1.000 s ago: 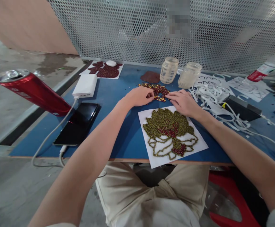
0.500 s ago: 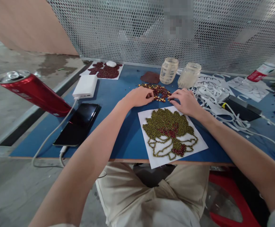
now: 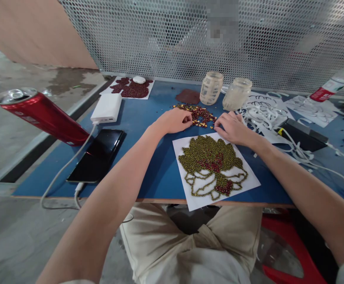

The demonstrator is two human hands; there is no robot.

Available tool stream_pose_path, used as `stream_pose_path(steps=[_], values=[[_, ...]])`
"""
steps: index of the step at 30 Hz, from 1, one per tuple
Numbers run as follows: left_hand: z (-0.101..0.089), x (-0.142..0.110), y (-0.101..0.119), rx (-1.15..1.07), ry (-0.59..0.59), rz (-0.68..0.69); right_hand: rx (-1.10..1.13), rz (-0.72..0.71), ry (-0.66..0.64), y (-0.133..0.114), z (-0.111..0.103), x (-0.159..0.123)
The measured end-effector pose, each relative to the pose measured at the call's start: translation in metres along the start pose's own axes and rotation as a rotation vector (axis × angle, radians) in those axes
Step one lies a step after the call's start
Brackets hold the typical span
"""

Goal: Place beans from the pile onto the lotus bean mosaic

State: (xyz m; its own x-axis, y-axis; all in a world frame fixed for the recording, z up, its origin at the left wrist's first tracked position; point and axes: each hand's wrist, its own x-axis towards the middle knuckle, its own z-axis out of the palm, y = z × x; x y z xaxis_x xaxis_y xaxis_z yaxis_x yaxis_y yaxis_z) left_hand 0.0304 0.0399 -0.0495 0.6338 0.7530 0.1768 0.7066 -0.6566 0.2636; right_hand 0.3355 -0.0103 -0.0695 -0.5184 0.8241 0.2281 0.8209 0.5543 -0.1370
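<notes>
Beyond right hand [image 3: 231, 126], count two jars [image 3: 211, 88] [image 3: 237, 94]; nearer, one bean picture [image 3: 210, 156]. Left of left hand [image 3: 176, 119], one can [image 3: 46, 116], one phone [image 3: 96, 157].

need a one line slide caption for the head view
Left hand and right hand flank a pile of mixed seeds, beyond a white sheet bearing a green-and-red seed picture.

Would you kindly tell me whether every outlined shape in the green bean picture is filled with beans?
No, in the lower part of the bean picture, several outlines surround bare white paper.
</notes>
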Motion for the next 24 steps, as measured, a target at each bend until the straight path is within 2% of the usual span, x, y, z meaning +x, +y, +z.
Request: stream_pose_path(steps=[4, 8, 10, 12, 15, 19, 24], values=[[0.001, 0.000, -0.001, -0.006, -0.004, -0.005, 0.012, -0.006, 0.038, 0.001, 0.001, 0.001], [0.001, 0.001, -0.001, 0.008, 0.002, 0.014, 0.148, -0.041, 0.128, -0.016, -0.010, -0.001], [0.000, 0.000, -0.001, 0.014, -0.002, 0.021, 0.261, -0.161, 0.065, -0.032, -0.019, -0.006], [0.000, 0.000, -0.001, 0.013, -0.005, 0.019, 0.376, -0.315, -0.057, -0.051, -0.026, -0.013], [0.001, 0.000, -0.002, 0.009, 0.004, 0.008, 0.487, -0.471, -0.202, -0.076, -0.027, -0.024], [0.002, 0.000, -0.002, 0.004, 0.021, 0.009, 0.513, -0.543, -0.246, -0.093, -0.020, -0.031], [0.000, 0.000, 0.000, -0.012, 0.005, 0.002, 0.500, -0.588, -0.275, -0.097, -0.016, -0.030]])
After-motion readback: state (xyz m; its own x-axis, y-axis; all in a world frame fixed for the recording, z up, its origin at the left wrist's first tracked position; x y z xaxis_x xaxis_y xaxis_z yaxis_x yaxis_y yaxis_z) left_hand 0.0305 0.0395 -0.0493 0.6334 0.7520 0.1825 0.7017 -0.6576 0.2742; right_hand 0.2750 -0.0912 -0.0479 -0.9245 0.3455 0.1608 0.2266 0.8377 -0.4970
